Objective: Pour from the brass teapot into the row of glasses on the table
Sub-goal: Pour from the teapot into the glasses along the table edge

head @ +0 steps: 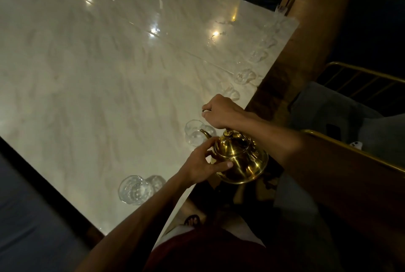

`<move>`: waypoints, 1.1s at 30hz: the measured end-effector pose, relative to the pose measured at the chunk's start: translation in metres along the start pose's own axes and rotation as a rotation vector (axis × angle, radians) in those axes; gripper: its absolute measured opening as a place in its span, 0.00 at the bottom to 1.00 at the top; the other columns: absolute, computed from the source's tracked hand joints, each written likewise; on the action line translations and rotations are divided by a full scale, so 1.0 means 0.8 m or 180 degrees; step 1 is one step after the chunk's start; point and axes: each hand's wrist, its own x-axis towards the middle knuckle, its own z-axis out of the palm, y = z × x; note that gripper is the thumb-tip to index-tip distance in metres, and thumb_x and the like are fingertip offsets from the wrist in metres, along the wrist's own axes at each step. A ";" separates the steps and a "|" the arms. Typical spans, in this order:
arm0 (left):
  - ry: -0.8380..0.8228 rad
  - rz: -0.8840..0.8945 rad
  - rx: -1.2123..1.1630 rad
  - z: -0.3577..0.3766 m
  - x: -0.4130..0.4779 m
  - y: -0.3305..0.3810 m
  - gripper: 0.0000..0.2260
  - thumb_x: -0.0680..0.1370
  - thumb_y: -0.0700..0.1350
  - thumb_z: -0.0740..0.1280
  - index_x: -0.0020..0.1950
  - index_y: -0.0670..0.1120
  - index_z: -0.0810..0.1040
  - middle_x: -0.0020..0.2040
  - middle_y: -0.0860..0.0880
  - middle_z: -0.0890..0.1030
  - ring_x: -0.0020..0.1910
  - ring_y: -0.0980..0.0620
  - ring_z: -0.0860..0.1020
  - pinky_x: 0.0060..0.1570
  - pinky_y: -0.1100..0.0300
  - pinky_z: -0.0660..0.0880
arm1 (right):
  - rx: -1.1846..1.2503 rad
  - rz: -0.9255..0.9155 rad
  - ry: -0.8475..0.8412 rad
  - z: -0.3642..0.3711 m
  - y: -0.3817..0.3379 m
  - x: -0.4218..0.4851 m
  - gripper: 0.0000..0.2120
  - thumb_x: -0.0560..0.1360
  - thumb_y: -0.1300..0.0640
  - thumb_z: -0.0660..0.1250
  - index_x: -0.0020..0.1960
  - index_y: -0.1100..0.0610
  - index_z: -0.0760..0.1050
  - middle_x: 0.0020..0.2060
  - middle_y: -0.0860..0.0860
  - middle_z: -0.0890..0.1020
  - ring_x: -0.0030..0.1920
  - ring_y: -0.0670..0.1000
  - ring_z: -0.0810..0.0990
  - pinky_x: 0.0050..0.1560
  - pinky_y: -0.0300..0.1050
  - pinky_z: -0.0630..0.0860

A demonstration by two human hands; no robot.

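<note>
Overhead, the teapot [241, 158] hangs at the table's [92, 79] near edge, tilted with its spout over a glass [195, 132]. The right hand [221, 112] is closed in a fist above the lid, gripping the handle, which the fist mostly hides. The left hand [203, 165] steadies the pot's body, thumb pressed flat on the brass and fingers [208, 142] curled loosely near the base of the spout. Whether liquid is running cannot be told in the dim light. A nearer glass [134, 189] stands by the left forearm. Further glasses [245, 75] run in a line along the table's right edge, faint against the marble.
</note>
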 end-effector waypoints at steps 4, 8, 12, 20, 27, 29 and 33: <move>0.0026 0.0007 0.0017 -0.002 0.000 -0.001 0.36 0.69 0.57 0.79 0.75 0.57 0.69 0.71 0.58 0.75 0.72 0.55 0.72 0.73 0.52 0.69 | 0.0048 -0.0009 0.0019 -0.001 -0.002 0.002 0.18 0.81 0.55 0.64 0.70 0.55 0.77 0.69 0.51 0.79 0.63 0.55 0.80 0.43 0.40 0.71; 0.0035 -0.0004 0.0007 -0.003 0.000 -0.001 0.36 0.69 0.57 0.79 0.75 0.58 0.69 0.72 0.58 0.74 0.72 0.54 0.71 0.73 0.49 0.69 | 0.0011 -0.0020 0.0023 -0.002 -0.003 0.006 0.19 0.81 0.56 0.64 0.70 0.54 0.77 0.69 0.50 0.79 0.62 0.54 0.81 0.44 0.41 0.71; 0.0037 0.0038 -0.0011 -0.003 0.002 0.003 0.35 0.71 0.56 0.78 0.75 0.57 0.69 0.71 0.58 0.74 0.72 0.55 0.72 0.73 0.50 0.69 | -0.0044 -0.0010 0.0025 -0.002 -0.002 0.011 0.18 0.80 0.56 0.64 0.70 0.55 0.78 0.68 0.51 0.80 0.60 0.54 0.82 0.45 0.42 0.75; -0.0004 0.0091 -0.0112 0.000 0.002 0.006 0.31 0.72 0.51 0.78 0.73 0.57 0.71 0.69 0.59 0.76 0.69 0.59 0.73 0.70 0.59 0.68 | -0.0190 0.0014 -0.0047 -0.001 0.002 0.019 0.19 0.79 0.56 0.64 0.69 0.56 0.78 0.66 0.51 0.81 0.46 0.54 0.84 0.33 0.41 0.76; -0.0009 0.0069 -0.0212 0.001 0.001 0.009 0.32 0.73 0.51 0.78 0.74 0.55 0.70 0.70 0.58 0.75 0.69 0.57 0.73 0.67 0.64 0.68 | -0.0202 0.0080 -0.0086 0.003 0.005 0.029 0.16 0.77 0.55 0.64 0.62 0.57 0.82 0.58 0.52 0.85 0.47 0.55 0.85 0.45 0.48 0.84; 0.0002 0.0067 -0.0223 0.002 0.000 0.009 0.32 0.73 0.52 0.78 0.74 0.56 0.70 0.69 0.58 0.75 0.69 0.57 0.73 0.66 0.64 0.68 | -0.0178 0.0104 -0.0096 0.005 0.004 0.031 0.16 0.77 0.55 0.65 0.61 0.57 0.82 0.56 0.53 0.86 0.47 0.56 0.86 0.45 0.47 0.82; 0.0016 0.0066 -0.0266 0.001 -0.001 0.009 0.33 0.72 0.54 0.78 0.74 0.56 0.70 0.70 0.59 0.75 0.70 0.57 0.73 0.67 0.63 0.69 | -0.0177 0.0120 -0.0147 0.004 0.001 0.031 0.16 0.76 0.56 0.64 0.59 0.59 0.83 0.51 0.55 0.87 0.44 0.57 0.86 0.37 0.44 0.79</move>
